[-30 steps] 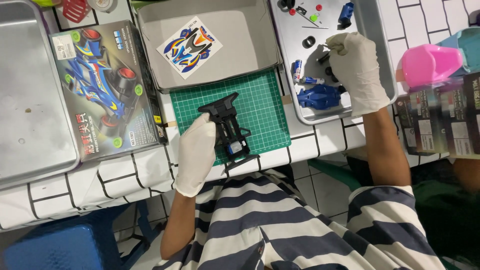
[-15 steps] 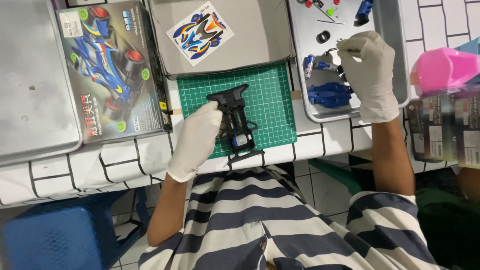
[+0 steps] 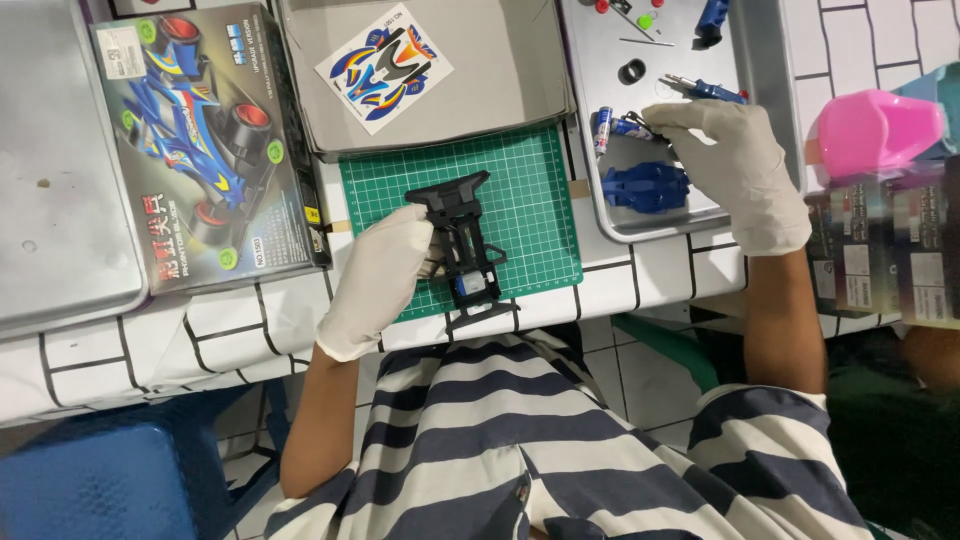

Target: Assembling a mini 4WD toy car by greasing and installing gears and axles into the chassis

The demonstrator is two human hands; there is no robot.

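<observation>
My left hand (image 3: pixel 375 280), in a white glove, grips the left side of a black toy-car chassis (image 3: pixel 465 245). The chassis lies lengthwise on a green cutting mat (image 3: pixel 530 200) and reaches past the mat's near edge. My right hand (image 3: pixel 735 165), also gloved, rests over a metal parts tray (image 3: pixel 610 225). Its fingertips curl onto small blue and silver parts beside a battery (image 3: pixel 603 128). I cannot see whether they pinch anything. A blue plastic part (image 3: pixel 645 187) lies just left of that hand.
The tray also holds a blue-handled screwdriver (image 3: pixel 705 90) and a black ring (image 3: pixel 632 71). A sticker sheet (image 3: pixel 385 68) lies in a grey box lid (image 3: pixel 500 70). The kit box (image 3: pixel 205 150) and a metal tray (image 3: pixel 50 180) are at the left, a pink container (image 3: pixel 870 130) at the right.
The view has shifted slightly. My left hand keeps its hold on the chassis. My right hand's fingertips have drawn a little nearer to the blue part in the tray.
</observation>
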